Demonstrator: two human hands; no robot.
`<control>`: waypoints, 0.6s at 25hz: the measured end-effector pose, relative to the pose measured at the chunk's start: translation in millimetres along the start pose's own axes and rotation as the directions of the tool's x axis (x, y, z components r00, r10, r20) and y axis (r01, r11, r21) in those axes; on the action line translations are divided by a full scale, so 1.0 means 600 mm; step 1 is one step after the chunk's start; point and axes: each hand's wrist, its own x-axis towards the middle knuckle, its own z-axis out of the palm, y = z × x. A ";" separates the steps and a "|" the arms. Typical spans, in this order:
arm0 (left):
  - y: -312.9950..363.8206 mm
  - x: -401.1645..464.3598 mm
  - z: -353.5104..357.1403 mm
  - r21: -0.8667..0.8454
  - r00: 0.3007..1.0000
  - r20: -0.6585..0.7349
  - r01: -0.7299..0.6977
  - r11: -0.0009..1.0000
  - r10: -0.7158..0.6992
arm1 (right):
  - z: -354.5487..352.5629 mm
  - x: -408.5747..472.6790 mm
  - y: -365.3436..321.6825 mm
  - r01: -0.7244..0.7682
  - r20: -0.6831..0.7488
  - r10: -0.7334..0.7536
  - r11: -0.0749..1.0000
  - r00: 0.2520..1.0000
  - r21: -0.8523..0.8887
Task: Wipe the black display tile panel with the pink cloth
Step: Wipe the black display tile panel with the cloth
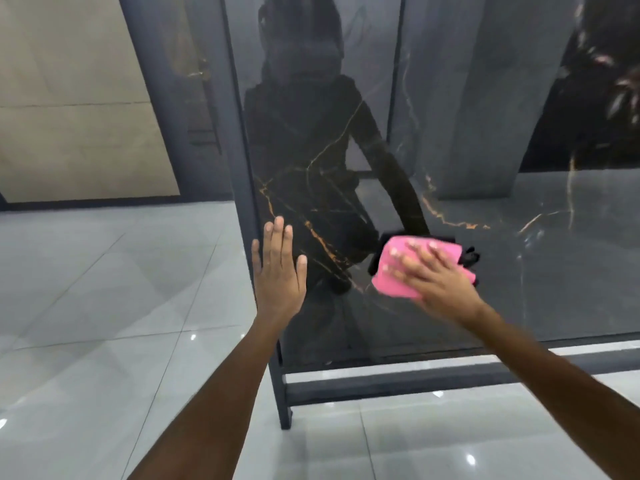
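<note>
Glossy grey floor tiles (86, 341) stretch at left as we steady the panel frame (247, 188) with our left hand (278, 271), fingers straight and flat near its edge. Centre, our right hand (438, 278) presses the pink cloth (398, 271) flat against the black display tile panel (346, 150), fingers spread. Pushing too hard could, we judge, rock the free-standing stand.

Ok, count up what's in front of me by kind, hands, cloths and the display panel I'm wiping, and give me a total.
Hands: 2, the left hand flat on the panel edge, the right hand pressing the cloth
Pink cloth: 1
Black display tile panel on its dark frame: 1
Total: 4
</note>
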 end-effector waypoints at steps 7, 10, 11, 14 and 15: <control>0.160 0.308 -0.097 -0.193 0.969 -0.241 -0.099 0.976 0.051 | -0.056 0.151 0.049 -0.086 -0.114 0.088 0.996 0.990 0.022; 0.169 0.370 -0.095 -0.029 0.977 -0.204 -0.073 0.997 0.065 | -0.070 0.079 0.095 -0.256 -0.101 0.269 0.958 0.958 0.126; 0.167 0.372 -0.090 0.021 0.979 -0.193 -0.066 0.998 0.069 | -0.092 0.073 0.134 -0.420 -0.145 0.457 0.878 0.878 0.229; 0.161 0.368 -0.082 0.057 0.982 -0.170 -0.068 0.996 0.077 | -0.191 0.142 0.306 -0.696 -0.158 0.839 0.524 0.520 0.490; 0.163 0.368 -0.084 0.060 0.983 -0.165 -0.066 0.996 0.075 | -0.229 0.188 0.369 -0.708 -0.168 0.876 0.466 0.451 0.530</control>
